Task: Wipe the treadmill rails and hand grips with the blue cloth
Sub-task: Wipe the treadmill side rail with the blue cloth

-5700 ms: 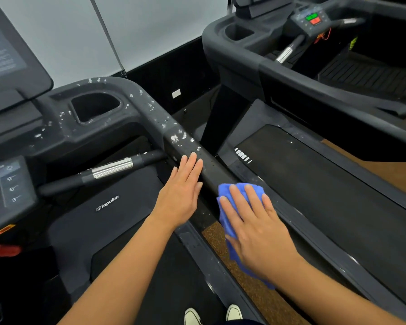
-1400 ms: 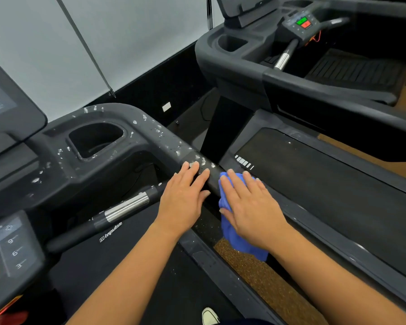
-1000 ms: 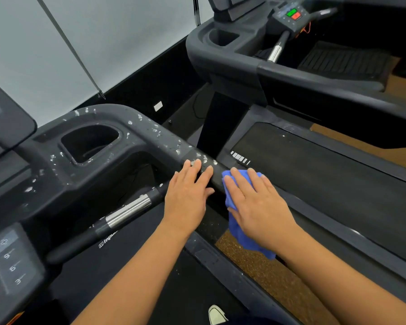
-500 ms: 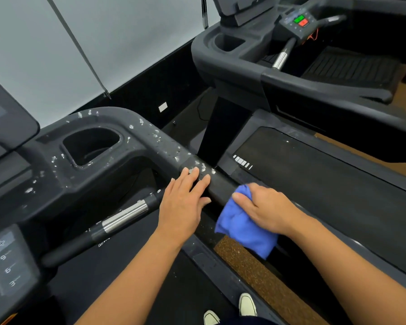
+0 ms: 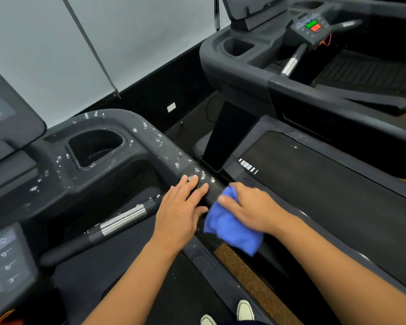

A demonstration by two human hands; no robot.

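Observation:
The dark right side rail (image 5: 159, 146) of the treadmill runs from the cup holder down toward me, flecked with white spots. My left hand (image 5: 182, 211) lies flat and open on the rail, fingers pointing up along it. Just to its right, my right hand (image 5: 249, 208) grips the bunched blue cloth (image 5: 231, 227) against the rail's outer side; the cloth hangs below my fingers. A hand grip (image 5: 117, 224) with a silver sensor band sticks out to the left under the rail.
The control panel (image 5: 5, 261) with numbered buttons sits at lower left, and a cup holder (image 5: 95, 146) is in the console. A second treadmill (image 5: 314, 184) stands close on the right, with a strip of brown floor (image 5: 249, 270) between. My shoes (image 5: 244, 310) show below.
My right hand went from flat on the cloth to bunching it in a grip, then moved slightly up the rail. My left hand has stayed on the rail.

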